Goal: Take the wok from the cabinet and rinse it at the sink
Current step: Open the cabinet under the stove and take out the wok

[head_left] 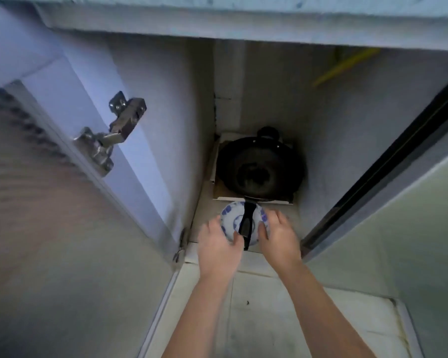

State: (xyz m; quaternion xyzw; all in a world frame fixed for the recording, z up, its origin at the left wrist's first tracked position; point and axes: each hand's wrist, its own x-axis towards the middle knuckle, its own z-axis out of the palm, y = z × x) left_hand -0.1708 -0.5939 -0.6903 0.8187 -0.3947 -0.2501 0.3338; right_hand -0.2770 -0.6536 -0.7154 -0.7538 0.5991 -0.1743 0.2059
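A black wok (260, 169) sits in a shallow cardboard box on the floor of the open cabinet. Its long black handle (247, 223) points toward me and lies across a white bowl with blue patterns (230, 218). My left hand (219, 246) touches the bowl's left rim, with fingers close to the handle. On the bowl's right rim rests my right hand (278, 236). Both hands appear to hold the bowl's edges; the handle runs between them.
The cabinet door (62, 177) stands open on the left with metal hinges (109, 135). A dark-edged door or panel (388, 177) is on the right. Something yellow (347, 65) lies deep in the cabinet. Pale floor tiles (269, 319) are under my arms.
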